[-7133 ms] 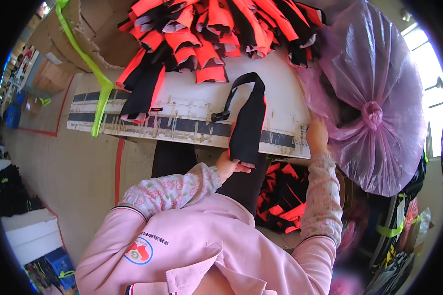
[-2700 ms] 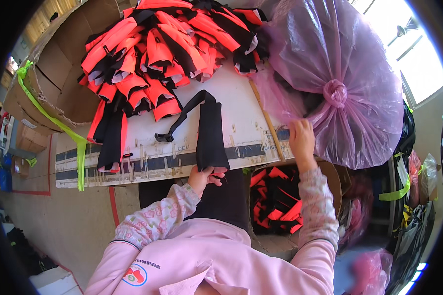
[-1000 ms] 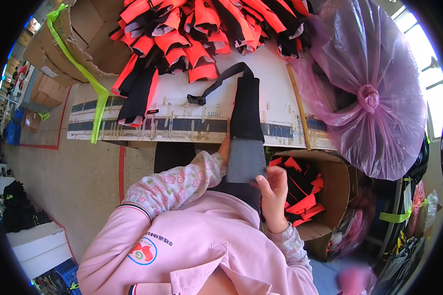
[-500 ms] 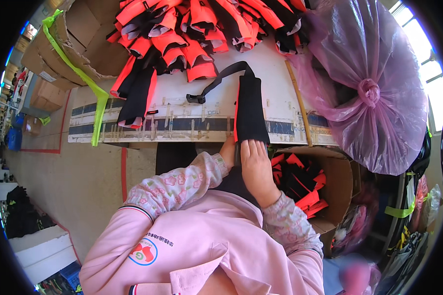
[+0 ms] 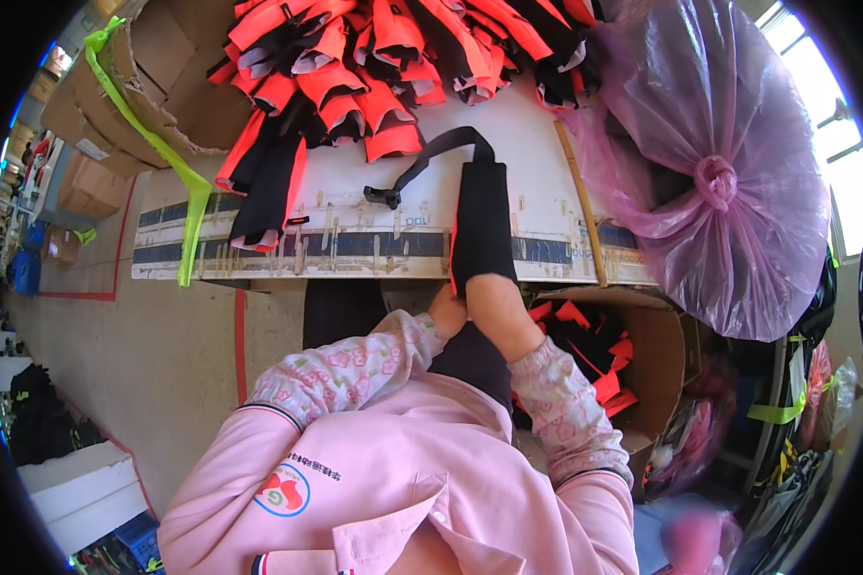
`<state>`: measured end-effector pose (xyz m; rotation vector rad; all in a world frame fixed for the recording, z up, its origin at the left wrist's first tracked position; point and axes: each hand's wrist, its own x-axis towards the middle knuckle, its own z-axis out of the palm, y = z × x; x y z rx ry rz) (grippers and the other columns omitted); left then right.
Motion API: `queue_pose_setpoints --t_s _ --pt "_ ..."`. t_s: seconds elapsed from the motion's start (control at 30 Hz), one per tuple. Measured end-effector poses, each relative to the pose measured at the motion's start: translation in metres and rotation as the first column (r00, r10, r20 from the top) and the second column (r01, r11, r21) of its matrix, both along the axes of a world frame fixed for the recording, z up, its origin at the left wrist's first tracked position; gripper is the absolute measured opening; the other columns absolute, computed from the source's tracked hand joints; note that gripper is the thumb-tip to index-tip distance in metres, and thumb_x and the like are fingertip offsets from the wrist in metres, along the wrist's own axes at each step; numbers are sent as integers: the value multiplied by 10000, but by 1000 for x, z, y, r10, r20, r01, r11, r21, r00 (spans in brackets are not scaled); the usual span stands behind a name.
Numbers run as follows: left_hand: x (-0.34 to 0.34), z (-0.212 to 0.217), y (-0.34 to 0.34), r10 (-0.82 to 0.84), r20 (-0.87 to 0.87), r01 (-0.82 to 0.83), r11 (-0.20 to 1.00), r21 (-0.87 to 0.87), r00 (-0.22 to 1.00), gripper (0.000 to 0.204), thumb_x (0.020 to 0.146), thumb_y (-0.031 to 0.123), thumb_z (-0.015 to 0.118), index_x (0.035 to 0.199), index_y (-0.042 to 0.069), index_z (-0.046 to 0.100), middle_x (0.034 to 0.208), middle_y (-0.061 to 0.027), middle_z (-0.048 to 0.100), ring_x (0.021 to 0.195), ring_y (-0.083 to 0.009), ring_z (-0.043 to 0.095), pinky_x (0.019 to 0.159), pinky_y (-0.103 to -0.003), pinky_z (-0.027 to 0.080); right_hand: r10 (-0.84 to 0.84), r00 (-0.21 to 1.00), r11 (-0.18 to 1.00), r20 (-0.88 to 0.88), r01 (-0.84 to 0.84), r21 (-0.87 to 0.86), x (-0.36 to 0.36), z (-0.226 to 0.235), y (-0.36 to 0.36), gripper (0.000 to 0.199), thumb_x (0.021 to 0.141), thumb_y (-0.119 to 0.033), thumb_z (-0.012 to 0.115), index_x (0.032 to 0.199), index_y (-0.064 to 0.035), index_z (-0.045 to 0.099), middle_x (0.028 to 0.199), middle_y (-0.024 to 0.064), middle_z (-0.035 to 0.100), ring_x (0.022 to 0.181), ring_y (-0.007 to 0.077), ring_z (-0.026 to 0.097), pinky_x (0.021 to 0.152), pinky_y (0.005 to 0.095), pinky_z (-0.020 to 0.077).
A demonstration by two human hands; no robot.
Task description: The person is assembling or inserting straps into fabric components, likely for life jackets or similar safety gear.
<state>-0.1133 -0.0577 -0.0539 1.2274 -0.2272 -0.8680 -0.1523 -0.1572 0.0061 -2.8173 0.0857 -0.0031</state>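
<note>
- Gripping the near end of a black padded strap piece (image 5: pixel 482 225), both hands met at the near edge of the worktop (image 5: pixel 355 196), just to the right of its middle.
- The left hand (image 5: pixel 447 311) was curled against the piece's lower left corner, and the right hand (image 5: pixel 497 309) lay closed over its lower edge; whether the fingers pinched the fabric from beneath could not be told, since the backs of the hands hid them.
- The piece lay lengthwise, running from the near edge toward the far side, with a narrow black webbing strap (image 5: pixel 431 153) looping off its far end and finishing in a small black buckle (image 5: pixel 386 198) resting on the bare white surface.
- To handle it well, I judged the piece should be kept flat and square to the edge, both corners held evenly so the padding did not twist, and the loose webbing kept clear of the pile behind.
- That pile of orange and black pieces (image 5: pixel 374 67) covered the far side of the worktop, one bundle (image 5: pixel 264 187) trailing toward the near left edge.
- An open cardboard box (image 5: pixel 657 369) stood below the near right corner, holding more orange and black pieces (image 5: pixel 594 359).
- A pink plastic bag (image 5: pixel 729 172), knotted shut at its neck, bulged over the right end; its contents were not visible.
- Flattened cardboard (image 5: pixel 153 105) with a lime-green strap (image 5: pixel 177 168) leaned at the far left corner.
</note>
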Motion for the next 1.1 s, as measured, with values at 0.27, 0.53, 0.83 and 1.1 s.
queue_pose_setpoints --t_s 0.27,0.53,0.83,1.1 --pt "6 -35 7 88 -264 -101 994 -36 960 292 882 78 478 1164 67 553 1026 -77 623 903 -142 574 771 -279 460 -195 972 979 128 186 81 -21 5 32 112 715 -80 551 635 -62 627 625 141 601 606 313 612 553 407 492" --pt "12 -40 5 -121 440 104 993 63 890 355 885 96 508 1231 25 481 1225 -118 536 1136 -198 475 970 -330 369 -243 966 969 -86 238 -64 -14 -24 21 99 683 -159 657 640 -70 666 637 136 620 646 326 629 581 415 505" --pt "0 -19 3 -156 72 149 985 89 985 154 870 37 467 967 45 586 566 -76 557 330 -154 477 298 -264 336 64 106 991 -992 111 76 43 -58 -10 344 745 -387 681 1011 -174 633 1085 31 588 1008 220 536 850 339 430" --pt "10 -19 -12 -137 87 126 984 130 987 186 882 32 413 830 3 588 572 -102 562 352 -184 500 304 -293 371 -200 66 950 -978 259 -177 76 -38 -23 236 820 -277 588 896 -59 633 845 147 651 788 319 614 709 394 483"
